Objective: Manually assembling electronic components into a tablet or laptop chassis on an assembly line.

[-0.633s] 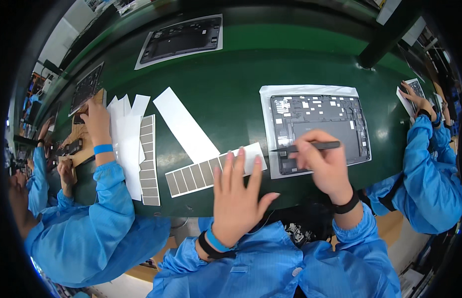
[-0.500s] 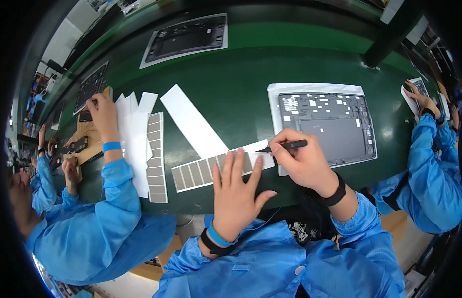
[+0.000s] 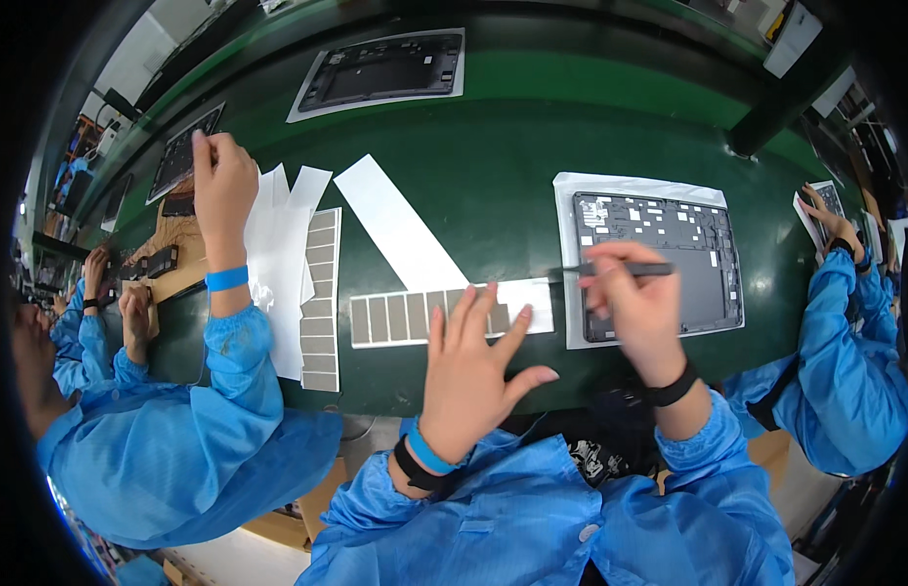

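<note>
A white backing strip [image 3: 528,305] lies before me, with grey-brown rectangular stickers [image 3: 378,319] in a row along its left part. My left hand [image 3: 470,366] rests flat across its right half, fingers spread. In my right hand [image 3: 630,303] is a pair of black tweezers [image 3: 655,270], blurred by motion, its tips pointing left. This hand is over the left part of a dark tablet housing [image 3: 659,283], which lies on a white sheet [image 3: 575,327] and carries many small white patches. Whether the tweezers' tips hold a sticker is too blurred to tell.
A blank white strip [image 3: 395,215] lies beyond the sticker strip. Left of it are white sheets [image 3: 274,264] and another sticker strip [image 3: 322,313]. A second housing [image 3: 380,73] lies at the back. A co-worker's hand [image 3: 224,186] works at left, another co-worker's [image 3: 830,220] at right.
My right hand has moved right with the tweezers, away from the strip's right end to over the housing. The sticker strip now lies straighter, and my left hand stays on it.
</note>
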A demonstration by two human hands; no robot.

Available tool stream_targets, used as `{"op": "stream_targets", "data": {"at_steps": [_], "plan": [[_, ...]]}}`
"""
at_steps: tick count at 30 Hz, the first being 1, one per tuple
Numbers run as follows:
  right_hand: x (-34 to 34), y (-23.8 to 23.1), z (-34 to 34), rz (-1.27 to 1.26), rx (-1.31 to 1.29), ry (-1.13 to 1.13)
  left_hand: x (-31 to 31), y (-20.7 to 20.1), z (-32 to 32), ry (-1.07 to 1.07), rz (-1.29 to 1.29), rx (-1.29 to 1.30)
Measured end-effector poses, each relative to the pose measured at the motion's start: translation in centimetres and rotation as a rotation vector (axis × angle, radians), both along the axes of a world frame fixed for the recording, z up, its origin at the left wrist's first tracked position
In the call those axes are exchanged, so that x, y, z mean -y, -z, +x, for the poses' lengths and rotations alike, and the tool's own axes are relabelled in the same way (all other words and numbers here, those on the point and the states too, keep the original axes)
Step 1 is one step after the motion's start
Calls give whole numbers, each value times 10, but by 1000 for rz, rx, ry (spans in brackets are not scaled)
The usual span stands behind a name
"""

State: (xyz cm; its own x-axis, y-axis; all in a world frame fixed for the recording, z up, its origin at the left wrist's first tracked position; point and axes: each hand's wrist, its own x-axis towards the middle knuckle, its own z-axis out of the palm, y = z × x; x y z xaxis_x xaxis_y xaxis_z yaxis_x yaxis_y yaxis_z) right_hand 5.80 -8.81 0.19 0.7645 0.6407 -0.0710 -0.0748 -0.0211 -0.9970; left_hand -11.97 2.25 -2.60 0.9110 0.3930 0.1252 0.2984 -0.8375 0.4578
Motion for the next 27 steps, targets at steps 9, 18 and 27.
{"op": "stream_targets", "data": {"at_steps": [9, 18, 27], "plan": [[20, 24, 69, -22, 69, 41, 14, -29, 72, -70, 117, 145], [16, 32, 70, 51, 21, -48, 10, -13, 98, -79, 134, 73], [16, 30, 73, 2, 47, -27, 11, -12, 101, -69, 126, 66]]}}
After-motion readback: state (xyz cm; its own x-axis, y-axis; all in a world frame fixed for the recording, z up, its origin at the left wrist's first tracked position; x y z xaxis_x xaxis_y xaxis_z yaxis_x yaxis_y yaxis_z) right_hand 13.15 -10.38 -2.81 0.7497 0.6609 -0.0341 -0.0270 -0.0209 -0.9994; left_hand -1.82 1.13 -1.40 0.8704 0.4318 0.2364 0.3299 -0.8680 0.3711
